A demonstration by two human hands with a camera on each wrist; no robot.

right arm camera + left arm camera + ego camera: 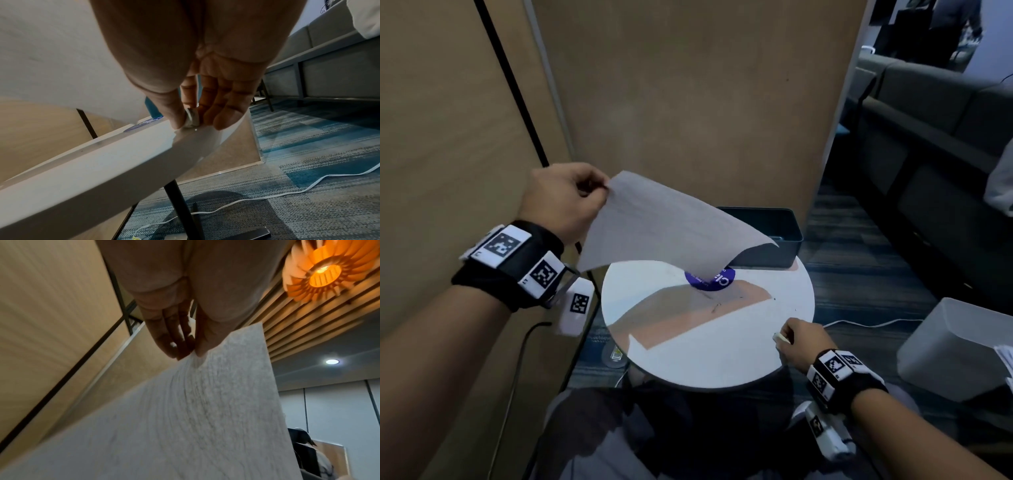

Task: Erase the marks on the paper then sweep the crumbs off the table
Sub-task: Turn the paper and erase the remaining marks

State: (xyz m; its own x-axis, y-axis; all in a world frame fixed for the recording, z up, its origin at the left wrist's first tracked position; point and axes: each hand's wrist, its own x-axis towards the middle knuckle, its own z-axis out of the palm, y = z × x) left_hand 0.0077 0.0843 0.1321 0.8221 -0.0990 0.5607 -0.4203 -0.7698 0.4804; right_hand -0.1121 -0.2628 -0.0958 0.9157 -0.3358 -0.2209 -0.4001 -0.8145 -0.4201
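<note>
A person sits at a small round white tabletop (722, 356), seen from above. The left hand (561, 198) is raised over the tabletop's far left side. Its fingers (174, 337) are nearly closed, thumb against fingertips, pinching one corner of the paper (671, 226). The sheet hangs from that pinch in a curve, lifted clear of the tabletop on the left, while its far lower end dips toward a blue round sticker (717, 281) near the back of the tabletop. Faint ruled lines show on the sheet; whether marks are left on it cannot be told.

The right hand (801, 339) rests at the tabletop's near right edge. Its thumb and first fingers (224, 116) are curled close together, pinching a small whitish eraser (192, 120) that touches the surface right at the rim.

A few dark specks and thin strokes, the crumbs (717, 306), lie on the tabletop around the middle and toward the right.

A dark bin (774, 236) sits at the back edge of the tabletop, behind the paper. A white cable (287, 193) trails across the blue carpet below.
</note>
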